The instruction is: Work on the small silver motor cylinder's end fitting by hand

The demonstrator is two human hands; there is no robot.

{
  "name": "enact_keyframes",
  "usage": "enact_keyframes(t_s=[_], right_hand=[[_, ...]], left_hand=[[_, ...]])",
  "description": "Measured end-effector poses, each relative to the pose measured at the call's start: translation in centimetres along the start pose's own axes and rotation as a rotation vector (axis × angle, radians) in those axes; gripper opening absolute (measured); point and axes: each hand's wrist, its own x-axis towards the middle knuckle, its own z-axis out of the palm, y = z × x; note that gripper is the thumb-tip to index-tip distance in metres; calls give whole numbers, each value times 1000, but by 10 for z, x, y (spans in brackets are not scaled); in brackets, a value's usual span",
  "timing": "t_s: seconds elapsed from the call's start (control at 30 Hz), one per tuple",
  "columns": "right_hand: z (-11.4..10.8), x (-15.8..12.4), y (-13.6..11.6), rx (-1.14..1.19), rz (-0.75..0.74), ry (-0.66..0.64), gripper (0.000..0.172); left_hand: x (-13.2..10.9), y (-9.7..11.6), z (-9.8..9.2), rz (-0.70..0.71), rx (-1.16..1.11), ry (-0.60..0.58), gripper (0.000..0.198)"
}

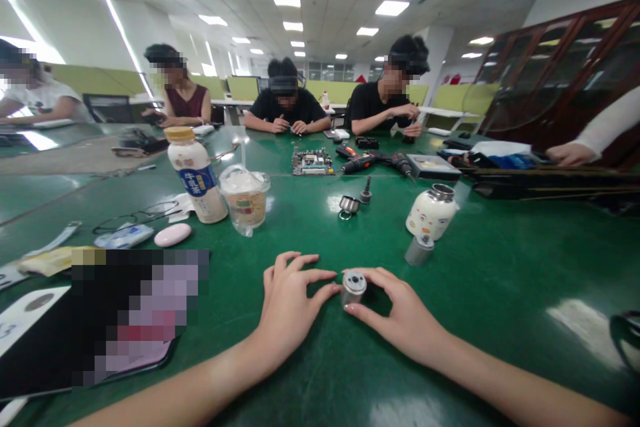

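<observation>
A small silver metal cylinder [353,289] with a dark central hole in its top stands upright on the green table. My right hand [403,310] has its thumb and index finger curved round the cylinder's right side, gripping it. Close to its left side are the thumb and index fingertips of my left hand [290,293]; whether they touch is hard to tell. The other left fingers are spread. Beyond my right hand sits a similar metal cylinder [419,251], in front of a cream open-topped bottle [431,212] with painted faces.
Farther ahead lie a steel cup-like part [349,205], a dark-tipped fitting [366,192], a circuit board [313,161] and power drills [360,163]. A drink bottle [196,177], a plastic cup [245,203] and a pink oval case [173,235] are on the left. Several people sit opposite.
</observation>
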Motion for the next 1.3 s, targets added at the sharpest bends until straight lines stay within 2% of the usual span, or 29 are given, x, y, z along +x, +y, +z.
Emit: enact_keyframes(t_s=[0.13,0.23,0.3,0.43,0.73,0.87,1.03,1.17,1.3], right_hand=[[1,0,0,-7,7,3,36],[1,0,0,-9,-1,6,37],[0,0,0,-1,-24,7,38],[-1,0,-1,5,-49,0,36],[-1,0,-3,16,-47,-20,36],[-2,0,-3,22,-55,-19,27],[-3,1,-3,15,-48,-28,38],[-3,1,-4,9,-45,-35,29],[-2,0,-2,7,-56,-23,24]], left_hand=[[4,5,-6,34,-41,65,12],[8,14,-13,121,-139,178,15],[8,22,-16,172,-190,199,14],[6,32,-17,197,-206,133,14],[8,35,-22,220,-204,3,14],[6,37,-22,258,-262,-18,20],[3,34,-21,229,-365,-50,33],[4,34,-22,210,-410,-110,31],[5,37,-22,200,-434,-90,27]])
